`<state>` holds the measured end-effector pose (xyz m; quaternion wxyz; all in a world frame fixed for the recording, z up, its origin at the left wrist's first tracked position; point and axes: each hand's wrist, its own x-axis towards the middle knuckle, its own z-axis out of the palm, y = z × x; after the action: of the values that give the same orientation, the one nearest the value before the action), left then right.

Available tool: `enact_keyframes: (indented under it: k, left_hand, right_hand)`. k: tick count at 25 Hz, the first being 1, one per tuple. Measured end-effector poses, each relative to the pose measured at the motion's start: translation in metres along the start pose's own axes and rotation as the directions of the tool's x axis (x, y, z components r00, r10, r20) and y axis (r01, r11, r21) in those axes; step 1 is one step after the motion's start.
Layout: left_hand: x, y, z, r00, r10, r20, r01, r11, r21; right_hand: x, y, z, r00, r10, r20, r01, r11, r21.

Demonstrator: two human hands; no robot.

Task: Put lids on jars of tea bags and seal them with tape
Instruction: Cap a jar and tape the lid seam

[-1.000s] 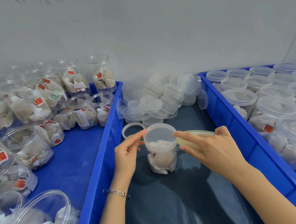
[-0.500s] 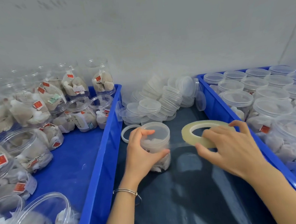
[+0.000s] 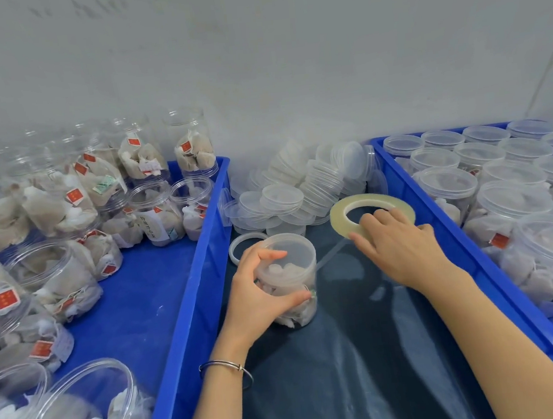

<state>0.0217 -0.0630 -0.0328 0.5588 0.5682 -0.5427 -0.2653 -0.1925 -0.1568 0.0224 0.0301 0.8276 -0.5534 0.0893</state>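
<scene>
While it stands upright on the dark cloth (image 3: 368, 369) between two blue trays, the lidded jar of tea bags (image 3: 288, 275) is gripped by the left hand (image 3: 256, 299), fingers curled over its lid rim and thumb pressed to its near side. A clear strip of tape (image 3: 332, 254) runs taut from the jar's right side up to the tape roll (image 3: 369, 208), which the right hand (image 3: 397, 248) holds tilted, fingers hooked through its hole and over its near edge. A loose white ring (image 3: 242, 243) lies just behind the jar, and a heap of spare lids (image 3: 300, 190) sits beyond it. The left tray (image 3: 193, 301) holds open jars of tea bags (image 3: 157, 214); the right tray (image 3: 439, 227) holds lidded jars (image 3: 448, 186).
</scene>
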Motion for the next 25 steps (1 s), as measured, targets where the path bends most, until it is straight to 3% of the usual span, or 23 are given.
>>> enact_keyframes:
  k: [6, 9, 13, 16, 18, 21, 25]
  left_hand:
    - [0.001, -0.002, -0.004, 0.994, 0.004, 0.107, 0.000, 0.999, -0.039]
    - [0.007, -0.001, -0.013, 0.969, -0.054, 0.243, 0.066, 0.997, -0.041]
    - [0.015, 0.011, -0.019, 0.933, -0.145, 0.329, 0.094, 0.982, 0.165]
    - [0.012, 0.022, -0.015, 0.964, -0.152, 0.217, 0.083, 0.952, 0.294]
    - [0.004, 0.024, -0.010, 0.981, -0.153, 0.119, 0.119, 0.960, 0.253]
    - [-0.016, 0.035, 0.021, 0.996, -0.062, 0.067, 0.048, 0.980, 0.191]
    - [-0.017, 0.040, 0.064, 0.956, -0.084, -0.282, 0.112, 0.990, 0.083]
  right_hand:
    - [0.035, -0.034, 0.012, 0.977, -0.178, 0.120, 0.165, 0.980, 0.109]
    - [0.041, -0.041, 0.015, 0.934, -0.306, 0.182, 0.261, 0.936, 0.234]
    - [0.028, -0.026, 0.019, 0.918, -0.330, 0.218, 0.157, 0.810, 0.564]
    - [0.021, -0.011, 0.018, 0.933, -0.318, 0.167, 0.187, 0.828, 0.529]
    - [0.020, -0.002, 0.012, 0.933, -0.328, 0.146, 0.237, 0.870, 0.433]
    - [0.013, 0.001, 0.002, 0.939, -0.323, 0.116, 0.264, 0.896, 0.356]
    - [-0.006, -0.001, -0.007, 0.954, -0.298, 0.022, 0.282, 0.922, 0.267]
